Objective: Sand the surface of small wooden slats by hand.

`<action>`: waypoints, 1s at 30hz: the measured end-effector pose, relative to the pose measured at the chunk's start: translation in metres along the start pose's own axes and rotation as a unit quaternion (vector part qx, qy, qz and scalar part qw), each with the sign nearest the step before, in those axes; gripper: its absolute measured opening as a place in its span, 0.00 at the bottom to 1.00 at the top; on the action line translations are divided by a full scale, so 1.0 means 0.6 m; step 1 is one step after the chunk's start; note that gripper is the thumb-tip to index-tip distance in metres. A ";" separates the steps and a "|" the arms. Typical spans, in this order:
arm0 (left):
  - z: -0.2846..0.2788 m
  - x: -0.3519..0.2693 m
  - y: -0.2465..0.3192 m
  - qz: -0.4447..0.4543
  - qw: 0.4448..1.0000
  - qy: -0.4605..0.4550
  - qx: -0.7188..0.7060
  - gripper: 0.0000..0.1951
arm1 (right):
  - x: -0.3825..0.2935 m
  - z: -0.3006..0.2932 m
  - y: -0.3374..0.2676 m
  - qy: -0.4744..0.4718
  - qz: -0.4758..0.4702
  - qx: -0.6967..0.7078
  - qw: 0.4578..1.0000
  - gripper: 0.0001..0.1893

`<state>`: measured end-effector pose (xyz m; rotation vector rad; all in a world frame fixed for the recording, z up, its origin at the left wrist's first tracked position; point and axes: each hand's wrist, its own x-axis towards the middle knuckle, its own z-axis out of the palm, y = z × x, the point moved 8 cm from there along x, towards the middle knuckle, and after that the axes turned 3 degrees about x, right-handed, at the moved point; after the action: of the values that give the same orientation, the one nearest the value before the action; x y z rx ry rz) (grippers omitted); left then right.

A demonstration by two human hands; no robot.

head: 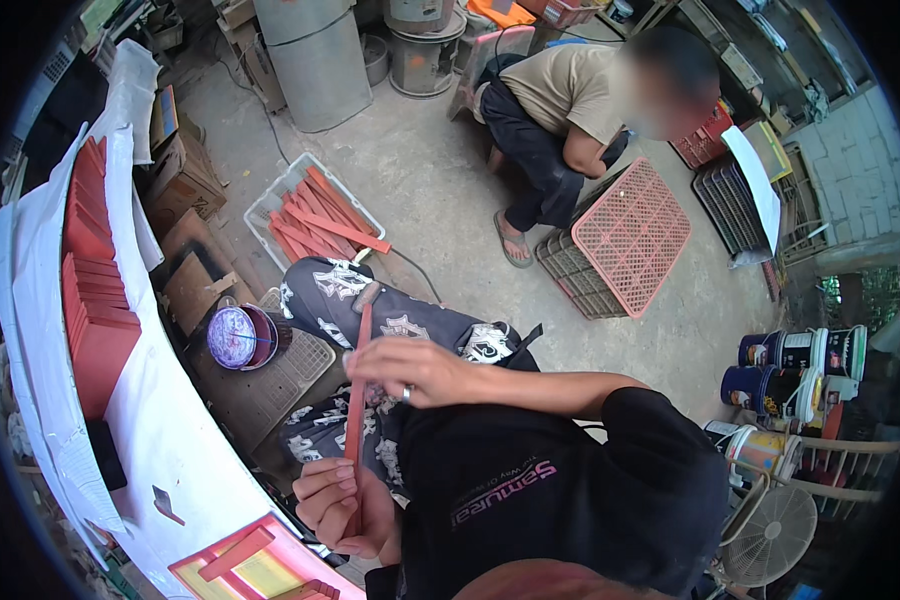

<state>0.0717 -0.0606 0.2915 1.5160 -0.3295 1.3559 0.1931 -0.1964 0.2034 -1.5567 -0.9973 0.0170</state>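
Note:
A long, narrow strip painted red (355, 420), seemingly wood, lies lengthwise across my lap. Around its near end my left hand (345, 506) is closed, the fingers curled over it. Farther along, my right hand (416, 371), wearing a ring, pinches the strip from above. Something small and pale shows at the right fingertips, too little visible to name. The strip's far end reaches a brownish block-like piece (366, 297) on my patterned trouser leg (412, 311). Beyond my knee, a white plastic crate (259, 217) holds several similar red strips (322, 214).
To the left, a white-covered table (172, 420) bears stacked red pieces (97, 330), a small blade-like tool (166, 504) and a red-and-yellow frame (247, 562). A purple-stained bucket (232, 337) stands below. Across sits another person (555, 97) beside a pink-topped crate (630, 236); a fan (771, 532) is at right.

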 end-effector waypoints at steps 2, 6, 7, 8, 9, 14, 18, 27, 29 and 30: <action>-0.001 0.001 0.001 -0.004 1.000 -0.004 0.001 0.22 | -0.008 0.000 0.031 -0.005 0.021 -0.027 0.999 0.24; -0.010 0.006 0.004 0.002 1.000 0.014 -0.004 0.21 | 0.006 -0.008 0.025 -0.018 0.041 -0.038 0.998 0.28; -0.013 0.014 0.007 0.003 1.000 0.014 -0.005 0.21 | 0.011 -0.010 0.021 -0.021 0.040 -0.029 0.999 0.30; -0.024 0.027 0.007 -0.020 0.999 0.035 -0.018 0.21 | 0.014 -0.012 0.019 -0.021 0.039 -0.029 0.999 0.30; -0.034 0.041 0.006 -0.043 0.997 0.056 -0.031 0.21 | 0.016 -0.010 0.008 -0.040 0.005 -0.023 0.999 0.30; -0.048 0.099 -0.002 -0.104 0.984 0.130 -0.068 0.21 | 0.021 0.001 -0.024 -0.084 -0.026 -0.055 0.995 0.34; -0.018 0.113 -0.038 -0.158 0.973 0.104 -0.131 0.21 | 0.015 -0.006 -0.009 -0.055 -0.050 -0.112 0.991 0.31; 0.051 0.226 -0.015 -0.130 0.985 0.015 -0.114 0.26 | -0.030 -0.066 0.071 0.120 0.103 -0.087 0.984 0.26; 0.184 0.202 0.002 -0.176 0.895 -0.288 -0.291 0.25 | -0.046 -0.083 0.078 0.129 0.127 -0.089 0.979 0.26; 0.233 0.200 0.020 -0.270 0.848 -0.299 -0.344 0.23 | -0.047 -0.076 0.083 0.127 0.144 -0.059 0.980 0.26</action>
<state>0.1815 -0.1292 0.4231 1.2247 -0.6391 0.2267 0.2279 -0.2451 0.1608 -1.7523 -0.5766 -0.0402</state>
